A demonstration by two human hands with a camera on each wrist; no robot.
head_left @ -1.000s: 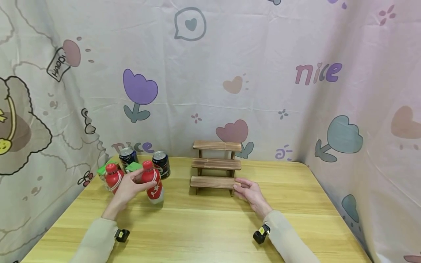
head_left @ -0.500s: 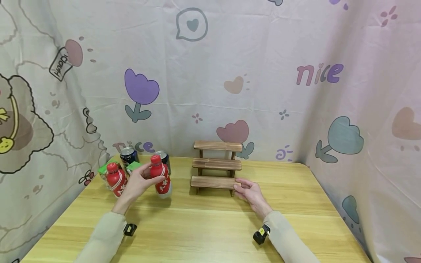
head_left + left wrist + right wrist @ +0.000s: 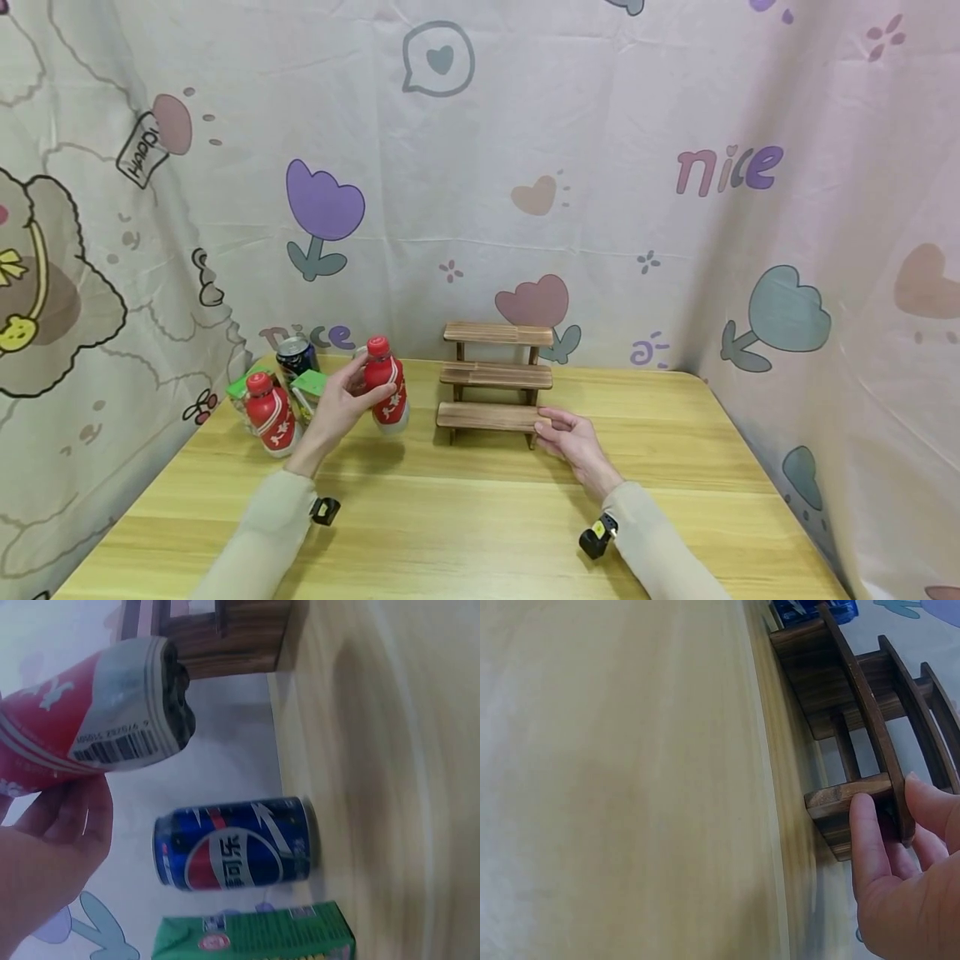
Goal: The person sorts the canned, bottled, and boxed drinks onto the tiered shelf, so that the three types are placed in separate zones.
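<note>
Over a wood-grain table (image 3: 480,521), the left hand (image 3: 339,410) grips a red-capped bottle (image 3: 392,408), raised left of the wooden rack (image 3: 495,376) the right hand (image 3: 574,439) pinches; this looks like a carrying step, probably next calling for a steady, upright set-down.

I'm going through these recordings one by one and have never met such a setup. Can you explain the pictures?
There is no machine here, only a person working bare-handed. The wide pictures come from a camera worn on the head, looking forward and down. The two close ones come from small wrist cameras, so the scene appears turned sideways or tilted. The left hand holds a red-labelled bottle above the wood-grain table. The right hand grips a three-tier wooden stand by its lowest step. Left of the stand are a second red-labelled bottle, green-topped cartons and a Pepsi can.
</note>
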